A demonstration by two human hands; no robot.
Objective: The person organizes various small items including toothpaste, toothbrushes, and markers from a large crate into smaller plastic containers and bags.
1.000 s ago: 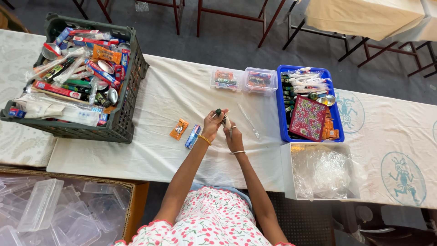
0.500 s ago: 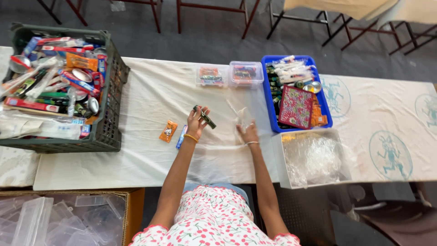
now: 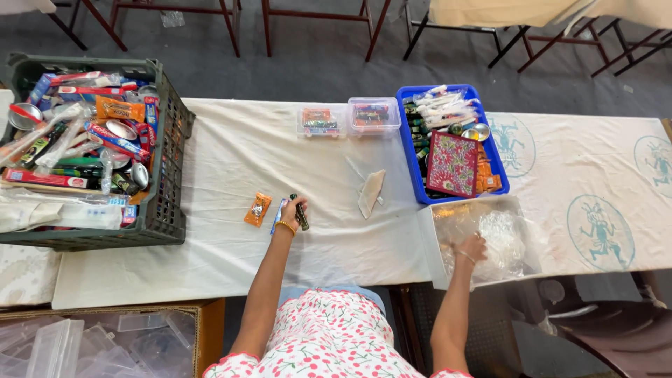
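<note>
Head view
Left hand: the left hand (image 3: 292, 212) lay on the white cloth of the desk (image 3: 231, 168), its fingers clenched around a dark slim tube (image 3: 300, 212) that stuck out above and below the grip.
Dark slim tube: near the front middle of the desk, tilted a little off upright in the picture, just beside a blue packet (image 3: 279, 210).
Orange packet: an orange packet (image 3: 257, 209) lay flat just left of the blue one, apart from the hand.
Right hand: the right hand (image 3: 473, 246) reached into a white box (image 3: 428, 241) at the desk's front edge and rested on the heap of clear plastic bags (image 3: 500, 241) inside; whether the fingers gripped a bag I could not tell.
Loose bag: one clear empty bag (image 3: 370, 192) lay on the cloth between the two hands.
Blue tray: a blue tray (image 3: 501, 173) behind the white box held tubes, wrapped sticks and a patterned red pouch (image 3: 452, 164).
Clear tubs: two small clear tubs (image 3: 348, 116) stood side by side left of the blue tray.
Crate: a dark crate (image 3: 168, 161) at the far left was piled with boxes and tubes.
</note>
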